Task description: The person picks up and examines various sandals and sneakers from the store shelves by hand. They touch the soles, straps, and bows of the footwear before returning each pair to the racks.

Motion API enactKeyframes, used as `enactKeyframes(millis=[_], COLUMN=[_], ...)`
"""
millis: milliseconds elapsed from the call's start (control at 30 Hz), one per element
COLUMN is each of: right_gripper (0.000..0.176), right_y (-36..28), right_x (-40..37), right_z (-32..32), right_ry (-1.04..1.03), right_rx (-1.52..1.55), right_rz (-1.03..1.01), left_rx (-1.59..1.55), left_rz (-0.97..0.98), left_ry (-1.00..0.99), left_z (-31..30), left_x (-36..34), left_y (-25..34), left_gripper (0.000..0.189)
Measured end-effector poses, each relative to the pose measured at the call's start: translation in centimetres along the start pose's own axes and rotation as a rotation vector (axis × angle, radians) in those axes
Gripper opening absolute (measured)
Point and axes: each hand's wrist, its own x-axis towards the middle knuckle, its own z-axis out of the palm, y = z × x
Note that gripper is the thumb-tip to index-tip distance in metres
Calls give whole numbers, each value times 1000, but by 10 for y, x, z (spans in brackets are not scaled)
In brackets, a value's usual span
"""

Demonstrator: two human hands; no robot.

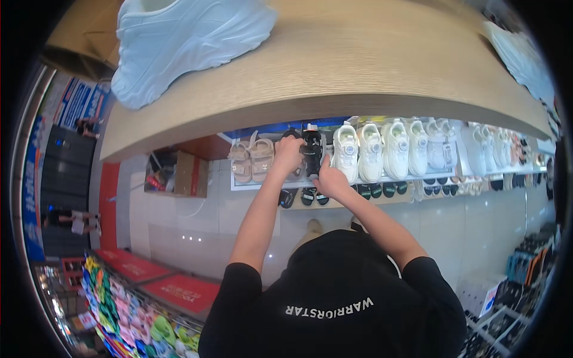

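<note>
Black sandal (312,153) upright on display shelf (412,177), between beige sandals (252,160) and white sneakers (370,152); left hand (287,154) and right hand (332,181) both grasping it, not yet let go.

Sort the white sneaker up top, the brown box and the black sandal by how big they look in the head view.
1. white sneaker, but it sits nearest the camera, so its true size is unsure
2. brown box
3. black sandal

Black sandal (312,154) — strapped, white-trimmed, set lengthwise on the display shelf (418,177).
</note>
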Motion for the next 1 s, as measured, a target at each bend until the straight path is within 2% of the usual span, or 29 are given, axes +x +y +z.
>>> enactKeyframes(millis=[167, 267, 400, 433, 467, 500, 533, 567, 600, 633, 667, 700, 733, 767, 833, 867, 933, 1000], right_gripper=[87, 84, 60, 51, 51, 47, 44, 44, 52, 60, 60, 67, 74, 74, 86, 86, 88, 88], right_y=[6, 8, 6, 4, 4, 6, 8, 10, 12, 17, 21, 23, 27, 34, 48, 54, 63, 71], right_x=[3, 1, -9, -11, -11, -10, -10, -10, -10, -9, -5, 0, 4, 9, 27, 34, 42, 50], right_z=[17, 18, 4, -8, -21, -36, -52, -68, -85, -97, -106, -112, -118, -118, -107, -106, -110, -109], right_ry=[42, 14, 59, 70, 78, 183, 292, 302, 383, 459, 469, 320, 167, 173, -4, -4, -81, -101], right_rx=[-3, -13, 8, 9, 10, 26, 41, 41, -129, -301, -302, -392, -476, -475, -536, -537, -585, -565], right_rz=[90, 95, 95, 88, 89, 112, 136, 144, 103, 66, 84, 132, 178, 188, 142, 145, 57, 46], left_rx=[0, 13, 13, 38, 63, 63, 92, 119, 121, 119, 15, -91, -157, -159, -339, -341, -566, -598], left_rz=[100, 57, 46, 31, 15, 21, 46, 75, 124, 144, 182, 217, 227, 237, 256, 258, 204, 186], left_ry=[-13, -56, -99, -124, -148, -148, -44, 57, 148, 146, 216, 285, 272, 269, 228, 227, -29, -105], left_z=[3, 4, -9, -9, -9, -6, -4, -1, 1, 3, 5, 6, 2, 8, 22, 29, 39, 45], left_x=[6, 12, 1, -1, -4, -7, -12, -17, -24, -31, -39, -49, -61, -69, -88, -99, -120, -139], left_y=[-3, -10, 0, 1, 3, 3, 5, 8, 12, 18, 25, 32, 40, 40, 35, 31, 28, 26], left_gripper=[39, 45, 48, 56, 64, 64, 70, 76, 76, 76, 73, 70, 64, 64, 58, 58, 54, 51])
